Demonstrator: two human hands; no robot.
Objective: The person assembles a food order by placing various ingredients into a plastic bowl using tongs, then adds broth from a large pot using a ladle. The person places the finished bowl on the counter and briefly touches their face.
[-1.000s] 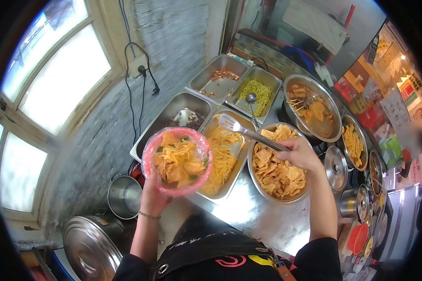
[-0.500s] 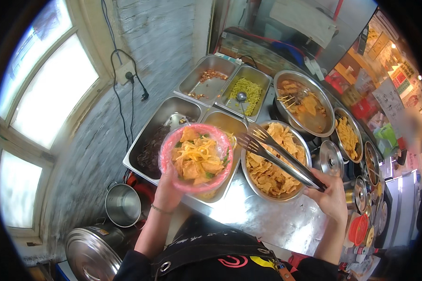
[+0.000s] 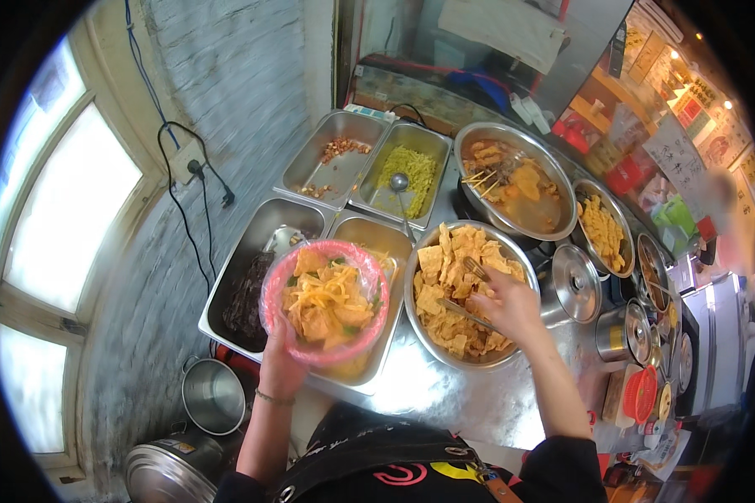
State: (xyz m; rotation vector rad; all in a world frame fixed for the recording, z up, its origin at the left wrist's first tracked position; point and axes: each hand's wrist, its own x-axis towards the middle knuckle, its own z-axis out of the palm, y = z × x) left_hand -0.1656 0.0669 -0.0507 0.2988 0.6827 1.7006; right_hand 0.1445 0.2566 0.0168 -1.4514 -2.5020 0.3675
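Right hand (image 3: pixel 510 303) grips the tongs (image 3: pixel 466 313), fingers around the handle end; arms are spread, working ends down in the fried pieces (image 3: pixel 446 270) in the steel bowl (image 3: pixel 476 364). Tongs' long axis is foreshortened, running from the hand leftward and slightly up-frame; lower arm points left, upper fork tip up-left. Can't tell whether a piece sits between them. Left hand (image 3: pixel 283 360) clasps the pink-rimmed bowl (image 3: pixel 334 356) from its near-left side; bowl is round, no long axis, mouth up, yellow strips (image 3: pixel 329 289) on top. It's above the steel pans (image 3: pixel 362 231), left of the steel bowl.
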